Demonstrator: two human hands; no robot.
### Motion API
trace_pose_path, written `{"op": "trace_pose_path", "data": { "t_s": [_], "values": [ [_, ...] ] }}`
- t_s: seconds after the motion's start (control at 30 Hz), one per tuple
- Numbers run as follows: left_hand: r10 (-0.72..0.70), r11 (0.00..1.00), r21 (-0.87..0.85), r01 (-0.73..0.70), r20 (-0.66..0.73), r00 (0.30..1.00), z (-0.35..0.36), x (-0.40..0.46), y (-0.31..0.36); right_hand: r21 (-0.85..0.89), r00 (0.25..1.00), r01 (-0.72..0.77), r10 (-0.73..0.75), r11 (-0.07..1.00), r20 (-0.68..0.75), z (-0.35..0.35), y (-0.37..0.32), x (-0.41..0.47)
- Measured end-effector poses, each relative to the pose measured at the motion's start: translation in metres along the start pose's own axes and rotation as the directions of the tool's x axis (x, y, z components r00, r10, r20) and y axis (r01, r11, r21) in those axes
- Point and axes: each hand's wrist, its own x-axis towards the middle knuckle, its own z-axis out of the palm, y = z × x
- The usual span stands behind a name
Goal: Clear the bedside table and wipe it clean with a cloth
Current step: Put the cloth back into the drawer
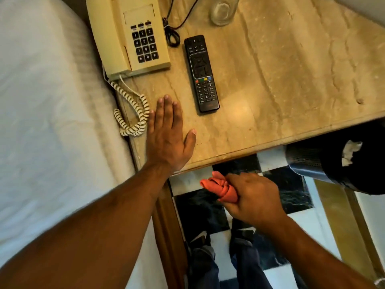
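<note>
Our left hand (166, 136) lies flat, fingers spread, on the table (281, 80) at centre frame. Below it, our right hand (253, 198) grips a bunched orange cloth (218, 187); remote (201, 73) and phone (129, 34) sit above.

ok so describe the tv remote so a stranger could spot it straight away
On the beige stone bedside table, look just right of the cream corded telephone. The remote lies flat there: a long black bar with coloured buttons mid-way, unlike the clear glass behind it.
</note>
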Motion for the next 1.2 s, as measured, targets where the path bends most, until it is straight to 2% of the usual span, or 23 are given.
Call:
{"op": "trace_pose_path", "data": {
  "t_s": [0.1, 0.2, 0.27, 0.43, 0.6, 0.77, 0.93, 1.0, 1.07, 1.13, 1.2],
  "values": [
    [-0.005, 1.000, -0.012, 0.005, 0.017, 1.000, -0.001, 0.000, 0.000, -0.179, 0.964, -0.091, 0.132, 0.980, 0.231, 0.024, 0.003, 0.031],
    [-0.007, 1.000, -0.014, 0.006, -0.001, 1.000, -0.001, 0.001, 0.001, -0.242, 0.898, -0.174, 0.254, 0.955, 0.360, 0.037, 0.010, 0.067],
    [-0.003, 1.000, -0.018, 0.003, -0.009, 1.000, -0.001, 0.001, 0.001, -0.271, 0.851, -0.173, 0.282, 0.947, 0.443, 0.042, 0.012, 0.077],
    [-0.003, 1.000, 0.000, 0.003, 0.003, 1.000, -0.001, 0.002, -0.001, -0.307, 0.851, -0.188, 0.311, 0.933, 0.423, 0.050, 0.011, 0.075],
    [0.000, 1.000, -0.003, 0.000, 0.014, 1.000, -0.002, 0.002, -0.001, -0.214, 0.872, -0.249, 0.315, 0.945, 0.376, 0.058, 0.009, 0.041],
    [0.001, 1.000, -0.005, -0.001, 0.002, 1.000, 0.001, 0.002, -0.001, -0.274, 0.822, -0.284, 0.381, 0.919, 0.424, 0.080, 0.013, -0.029],
    [0.009, 1.000, -0.009, -0.009, -0.010, 1.000, 0.001, 0.001, -0.001, -0.236, 0.762, -0.340, 0.414, 0.910, 0.498, 0.070, 0.009, -0.058],
    [0.008, 1.000, -0.007, -0.008, -0.014, 1.000, 0.001, 0.002, 0.000, -0.194, 0.723, -0.372, 0.415, 0.908, 0.553, 0.049, -0.001, -0.060],
    [0.001, 1.000, -0.003, -0.001, -0.015, 1.000, 0.000, 0.002, -0.001, -0.052, 0.736, -0.460, 0.413, 0.887, 0.536, 0.020, -0.015, -0.064],
    [0.001, 1.000, -0.005, -0.001, -0.017, 1.000, 0.000, 0.002, 0.000, 0.174, 0.790, -0.547, 0.438, 0.819, 0.429, -0.015, -0.031, -0.072],
    [0.003, 1.000, -0.006, -0.003, -0.017, 1.000, 0.000, 0.002, 0.000, 0.337, 0.846, -0.533, 0.491, 0.776, 0.207, -0.040, -0.047, -0.069]
  ]
}}
